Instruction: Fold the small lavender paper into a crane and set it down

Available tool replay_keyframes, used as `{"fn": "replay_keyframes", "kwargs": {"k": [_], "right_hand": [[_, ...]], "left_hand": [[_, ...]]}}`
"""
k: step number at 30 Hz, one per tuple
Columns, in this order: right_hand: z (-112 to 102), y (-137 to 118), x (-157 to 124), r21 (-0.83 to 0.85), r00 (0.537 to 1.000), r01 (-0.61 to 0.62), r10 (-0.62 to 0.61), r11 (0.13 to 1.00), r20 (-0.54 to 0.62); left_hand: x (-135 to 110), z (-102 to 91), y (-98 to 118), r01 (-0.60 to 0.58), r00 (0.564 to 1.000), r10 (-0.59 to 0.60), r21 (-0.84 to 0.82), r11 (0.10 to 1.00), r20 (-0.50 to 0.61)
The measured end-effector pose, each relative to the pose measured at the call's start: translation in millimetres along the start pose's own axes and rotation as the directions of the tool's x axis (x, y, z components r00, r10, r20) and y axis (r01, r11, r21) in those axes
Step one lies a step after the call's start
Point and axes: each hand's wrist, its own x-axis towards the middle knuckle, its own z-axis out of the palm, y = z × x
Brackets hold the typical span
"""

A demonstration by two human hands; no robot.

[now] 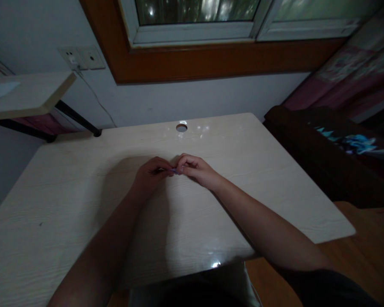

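Over the middle of the pale wood-grain desk (205, 226), my left hand (151, 174) and my right hand (196, 169) meet fingertip to fingertip. Between them shows a small purple piece (175, 171), thin and mostly covered by the fingers; its kind is too small to make out. Both hands are closed in a pinch on it, the left from its left end and the right from its right end. A shadow of the left hand and arm falls on the desktop.
A round cable hole (181, 128) lies near the desk's back edge. At the left a raised shelf (28, 91) stands on black legs. A white cord (97, 99) hangs from the wall socket (81, 58). Dark furniture with a blue shiny bundle (358, 143) stands at the right.
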Motion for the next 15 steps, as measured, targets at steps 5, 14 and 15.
{"fn": "replay_keyframes", "kwargs": {"k": [5,14,15], "right_hand": [[1.2,1.2,-0.3,0.133,0.999,-0.034,0.033,0.991,0.010],[7.3,3.3,1.5,0.198,0.993,-0.056,0.075,0.979,-0.088],[7.6,3.6,1.8,0.198,0.992,-0.047,0.069,0.979,-0.104]], "left_hand": [[0.5,1.1,5.5,0.015,1.000,-0.013,-0.064,0.998,0.020],[-1.0,0.7,-2.0,-0.030,1.000,0.030,-0.181,0.983,-0.006],[-1.0,0.7,-2.9,-0.037,0.999,0.037,-0.187,0.982,-0.005]]}}
